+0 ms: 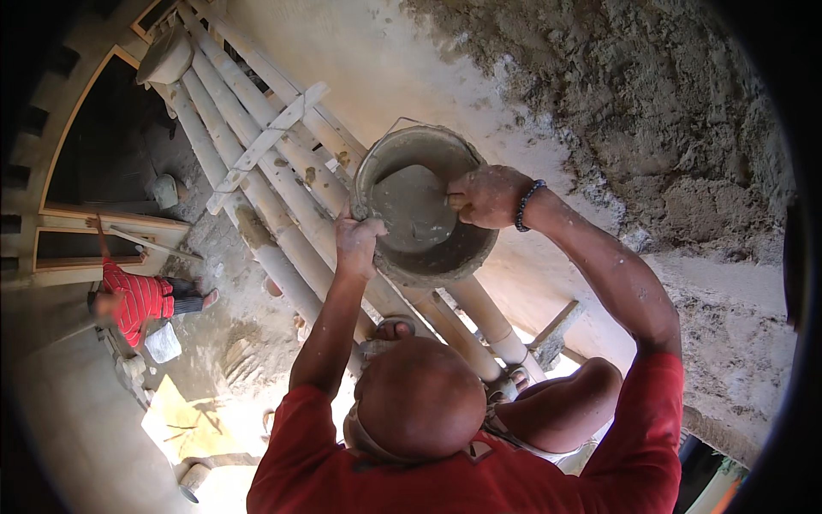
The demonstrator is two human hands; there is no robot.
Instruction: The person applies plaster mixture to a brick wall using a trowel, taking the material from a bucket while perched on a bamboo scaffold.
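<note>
seen from the head camera, a person in a red short-sleeved shirt [360, 475] works over a round, grey-smeared bucket with a thin wire handle [467, 254], which sits above a platform of long round bamboo poles [278, 254]; whether it rests on them cannot be told. the left hand [358, 244] steadies the bucket at its near left side, fingers clamped on the rim. the right hand [490, 197], below a dark beaded bracelet [524, 206], reaches over the opposite rim with its fingers curled together, just beside the smooth wet grey mix [415, 210] inside; whether they grip anything cannot be told. a pale wooden crosspiece [265, 147] lies across the poles, and a shallow, grey-stained basin [167, 58] stands at their far end. to the right rises a wall with a rough brown coating [659, 111]. at left, well apart on the ground below, is a co-worker in a red striped shirt [141, 295], one arm stretched toward a wood-framed opening [94, 248].
</note>
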